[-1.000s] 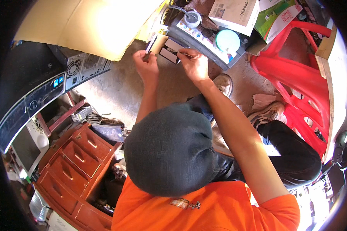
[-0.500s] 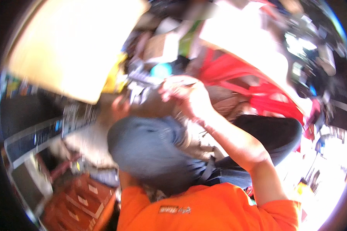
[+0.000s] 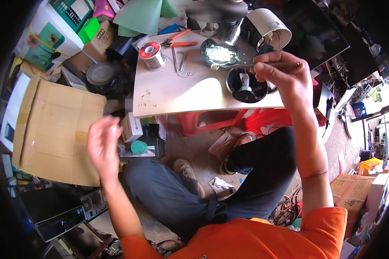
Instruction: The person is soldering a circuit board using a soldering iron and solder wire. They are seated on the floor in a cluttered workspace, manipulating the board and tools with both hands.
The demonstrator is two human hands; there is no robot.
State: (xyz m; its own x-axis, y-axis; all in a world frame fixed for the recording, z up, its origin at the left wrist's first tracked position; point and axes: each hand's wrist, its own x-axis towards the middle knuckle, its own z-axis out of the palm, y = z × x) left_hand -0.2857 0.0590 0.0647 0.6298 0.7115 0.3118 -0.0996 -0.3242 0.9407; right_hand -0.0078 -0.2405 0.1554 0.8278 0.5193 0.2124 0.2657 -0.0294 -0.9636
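Note:
My right hand (image 3: 285, 75) is over the right part of the white table (image 3: 177, 95), closed on a slim pointed metal tool (image 3: 242, 66). Its tip reaches left to a brightly lit round black part (image 3: 218, 55), whose details are lost in glare. Just below the tool lies a black round housing (image 3: 257, 93) with a small white piece inside. My left hand (image 3: 103, 149) is raised beside the cardboard box, slightly blurred, fingers loosely bent and holding nothing visible. A spool of silver wire (image 3: 154, 58), orange-handled pliers (image 3: 181, 43) and an L-shaped metal key (image 3: 182, 61) lie on the table.
A dark round lamp head (image 3: 216, 11) hangs over the table's far edge. Beside it lies a white cylindrical housing (image 3: 270, 26). The cardboard box (image 3: 58, 129) stands at left, with a computer case (image 3: 58, 216) below it. Under the table is a red stool (image 3: 194, 123).
The view has swung and sharpened, bringing the tabletop into sight. My right hand has moved up over the table and shows the metal tool; my left hand has come up beside the cardboard.

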